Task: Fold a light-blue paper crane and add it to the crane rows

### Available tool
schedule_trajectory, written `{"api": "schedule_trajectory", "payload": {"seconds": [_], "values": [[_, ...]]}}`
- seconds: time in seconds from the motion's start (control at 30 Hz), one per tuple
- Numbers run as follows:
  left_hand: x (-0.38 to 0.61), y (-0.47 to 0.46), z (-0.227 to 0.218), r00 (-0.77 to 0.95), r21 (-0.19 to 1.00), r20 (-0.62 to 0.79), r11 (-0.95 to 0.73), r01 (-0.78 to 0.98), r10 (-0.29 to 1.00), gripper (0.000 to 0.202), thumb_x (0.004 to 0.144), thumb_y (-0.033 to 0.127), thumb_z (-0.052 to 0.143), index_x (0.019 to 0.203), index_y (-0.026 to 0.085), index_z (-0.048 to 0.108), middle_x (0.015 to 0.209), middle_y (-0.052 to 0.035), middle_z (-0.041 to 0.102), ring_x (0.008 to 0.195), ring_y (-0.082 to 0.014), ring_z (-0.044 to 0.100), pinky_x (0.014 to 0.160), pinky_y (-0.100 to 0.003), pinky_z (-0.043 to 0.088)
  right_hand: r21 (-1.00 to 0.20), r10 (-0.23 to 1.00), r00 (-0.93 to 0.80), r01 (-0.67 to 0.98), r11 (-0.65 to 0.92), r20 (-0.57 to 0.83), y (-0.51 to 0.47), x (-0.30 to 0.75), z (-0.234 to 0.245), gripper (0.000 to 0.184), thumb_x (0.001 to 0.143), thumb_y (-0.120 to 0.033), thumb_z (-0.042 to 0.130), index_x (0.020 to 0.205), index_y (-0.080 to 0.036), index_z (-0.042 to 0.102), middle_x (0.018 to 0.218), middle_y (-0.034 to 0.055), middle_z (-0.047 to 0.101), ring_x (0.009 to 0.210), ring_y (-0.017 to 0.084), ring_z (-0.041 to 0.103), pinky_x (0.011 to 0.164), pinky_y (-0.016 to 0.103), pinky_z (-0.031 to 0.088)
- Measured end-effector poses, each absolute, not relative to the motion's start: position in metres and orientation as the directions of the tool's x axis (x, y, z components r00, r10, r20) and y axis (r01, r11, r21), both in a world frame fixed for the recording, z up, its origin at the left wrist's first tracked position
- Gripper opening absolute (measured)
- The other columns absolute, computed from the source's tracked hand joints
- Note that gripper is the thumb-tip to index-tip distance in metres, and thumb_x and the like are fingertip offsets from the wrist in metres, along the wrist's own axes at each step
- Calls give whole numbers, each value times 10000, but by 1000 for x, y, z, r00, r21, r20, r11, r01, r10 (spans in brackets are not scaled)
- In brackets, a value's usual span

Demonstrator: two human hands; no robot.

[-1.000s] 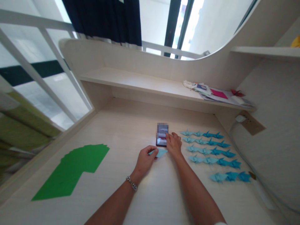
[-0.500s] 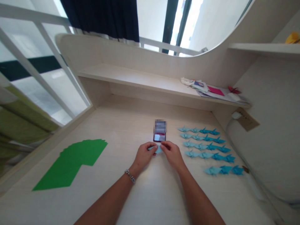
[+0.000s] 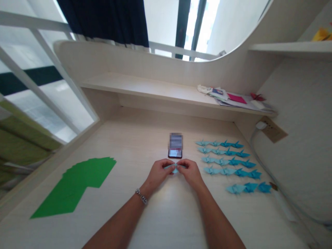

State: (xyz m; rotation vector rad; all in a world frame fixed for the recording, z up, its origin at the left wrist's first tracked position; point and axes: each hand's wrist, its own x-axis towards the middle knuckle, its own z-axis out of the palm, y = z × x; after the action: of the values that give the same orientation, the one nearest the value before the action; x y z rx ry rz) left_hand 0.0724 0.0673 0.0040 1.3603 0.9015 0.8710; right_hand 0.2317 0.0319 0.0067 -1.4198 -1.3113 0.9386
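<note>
A small piece of light blue folded paper (image 3: 175, 169) is pinched between both hands over the middle of the desk. My left hand (image 3: 161, 173), with a bracelet at the wrist, grips its left side. On its right side, the thumb and fingers of my right hand (image 3: 190, 172) are closed. The fingertips nearly meet at the paper's centre and hide much of it. Just beyond the hands lies a phone (image 3: 175, 153) with its screen lit. Several rows of folded paper cranes (image 3: 228, 161), pale to deeper blue, sit to the right of my right hand.
Fanned green paper sheets (image 3: 75, 185) lie on the left of the desk (image 3: 135, 128). A shelf (image 3: 155, 94) with papers (image 3: 233, 99) runs along the back. A plug and cable (image 3: 255, 145) hang from a wall socket (image 3: 272, 129) at the right.
My fingertips have come closer together at the paper's centre, covering more of it. The whole view has shifted slightly.
</note>
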Motion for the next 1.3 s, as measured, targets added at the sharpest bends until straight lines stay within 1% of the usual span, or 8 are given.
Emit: {"api": "schedule_trajectory", "payload": {"seconds": [0.23,0.37,0.57,0.7,0.9,1.0,1.2,1.3], "values": [[67,71,10,460,994,-54,94,-64,886,190,679,248,695,810,110,680,724,-54,670,646,-150,613,584,-265,529,-996,997,57,71,-46,-42,34,230,12,136,644,-221,686,758,-148,695,668,26,664,573,138,575,548,248,466],[64,72,11,452,992,-69,109,-63,889,122,665,182,674,764,110,681,685,-39,662,615,-143,611,563,-254,526,-998,996,64,-26,-64,-66,34,228,6,150,624,-232,711,753,-156,711,668,26,670,574,139,585,548,256,488],[64,70,11,441,999,36,-50,19,897,98,700,150,620,767,129,690,700,-30,670,602,-132,610,598,-249,511,-996,996,49,-62,-67,-70,32,230,9,187,632,-291,727,769,-165,717,698,32,685,623,154,610,584,274,512],[63,68,9,442,978,103,-171,117,891,122,740,202,620,810,148,703,749,-41,691,661,-138,616,645,-248,495,-998,997,40,-11,-62,-63,31,233,9,220,680,-339,694,810,-163,714,739,44,691,644,159,613,579,273,508],[63,68,6,413,978,114,-175,112,904,170,729,269,663,838,141,690,817,-62,694,737,-154,625,687,-261,501,-990,998,48,138,30,37,29,235,7,157,686,-260,687,806,-163,717,754,51,703,678,167,623,644,278,494],[63,68,7,408,989,101,-136,58,907,170,717,254,671,837,133,679,810,-62,691,734,-155,629,690,-268,511,-980,995,68,192,59,73,27,234,9,151,700,-250,670,819,-169,716,793,55,711,732,183,637,689,291,496],[65,68,11,441,993,-9,58,-99,897,177,695,228,673,832,117,655,774,-61,685,714,-168,641,667,-300,544,-964,990,100,257,68,96,26,232,14,141,712,-243,642,809,-172,717,787,54,714,724,190,642,685,296,497],[65,67,13,435,993,-13,64,-104,900,214,684,236,686,858,117,651,805,-69,687,739,-177,644,674,-309,551,-960,990,110,273,59,92,26,231,14,144,712,-253,637,802,-174,717,784,55,714,726,198,641,690,304,500]]}}
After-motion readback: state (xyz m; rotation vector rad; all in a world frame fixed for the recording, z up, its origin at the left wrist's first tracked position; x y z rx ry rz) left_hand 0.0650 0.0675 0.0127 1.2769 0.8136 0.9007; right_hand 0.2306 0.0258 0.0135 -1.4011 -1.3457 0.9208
